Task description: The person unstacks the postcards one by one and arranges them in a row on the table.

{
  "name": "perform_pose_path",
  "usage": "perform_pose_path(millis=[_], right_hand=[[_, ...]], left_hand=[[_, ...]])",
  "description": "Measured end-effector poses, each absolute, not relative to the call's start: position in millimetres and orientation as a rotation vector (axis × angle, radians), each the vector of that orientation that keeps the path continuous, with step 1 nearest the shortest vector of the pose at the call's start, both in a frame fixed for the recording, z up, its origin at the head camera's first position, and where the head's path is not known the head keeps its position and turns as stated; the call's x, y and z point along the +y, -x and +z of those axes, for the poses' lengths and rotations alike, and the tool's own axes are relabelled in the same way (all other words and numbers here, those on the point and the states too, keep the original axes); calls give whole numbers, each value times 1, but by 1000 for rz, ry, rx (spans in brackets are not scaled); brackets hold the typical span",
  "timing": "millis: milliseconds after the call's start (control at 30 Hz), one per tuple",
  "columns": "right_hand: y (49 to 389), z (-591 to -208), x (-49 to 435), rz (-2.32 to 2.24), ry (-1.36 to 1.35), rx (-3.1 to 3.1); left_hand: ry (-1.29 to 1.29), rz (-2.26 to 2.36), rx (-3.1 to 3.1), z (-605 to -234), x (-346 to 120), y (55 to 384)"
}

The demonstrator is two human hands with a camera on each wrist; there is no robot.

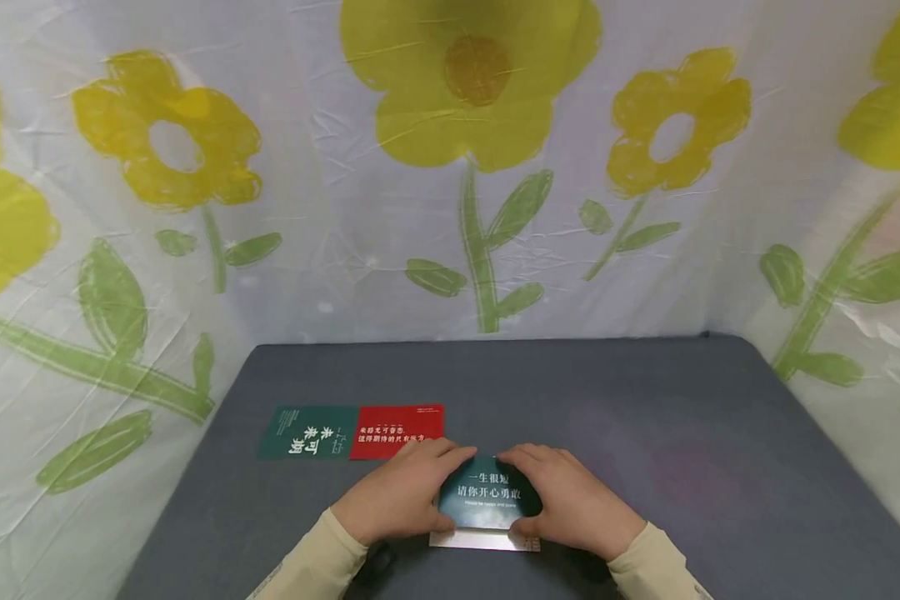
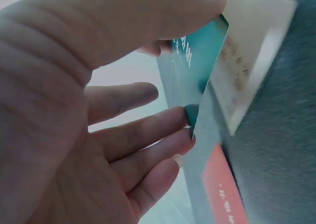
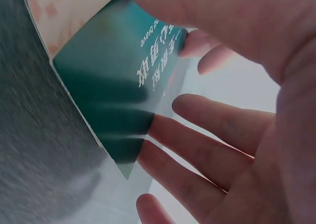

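Two hands hold a dark green card (image 1: 489, 510) with white lettering, low in the middle of a gray counter (image 1: 645, 408).
The left hand (image 1: 408, 492) and right hand (image 1: 570, 497) each have a grip on one side of the card, thumb at the near edge, fingers toward the far edge. A pale printed piece (image 1: 483, 541) shows beneath the card's near edge; whether they touch, I cannot tell. To the left, a red card (image 1: 397, 423) and a teal card (image 1: 307, 432) lie edge to edge. Behind hangs white fabric (image 1: 300, 150) with yellow flowers.
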State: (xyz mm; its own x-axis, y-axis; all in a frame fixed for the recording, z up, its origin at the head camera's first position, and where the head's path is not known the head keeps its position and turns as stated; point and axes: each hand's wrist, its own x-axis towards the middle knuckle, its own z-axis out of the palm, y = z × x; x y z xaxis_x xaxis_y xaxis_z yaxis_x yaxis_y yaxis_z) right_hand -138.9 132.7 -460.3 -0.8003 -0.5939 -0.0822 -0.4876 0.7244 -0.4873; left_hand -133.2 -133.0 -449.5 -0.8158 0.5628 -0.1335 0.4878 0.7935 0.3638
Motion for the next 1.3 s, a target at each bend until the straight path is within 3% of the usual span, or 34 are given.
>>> perform_pose_path(millis=[567,1300], right_hand=[[198,-458,130,-658,788,2754],[229,-474,128,-737,696,2660]], left_hand=[[-742,593,2736,-458,-131,202],[-675,559,2719,-466,-134,223]])
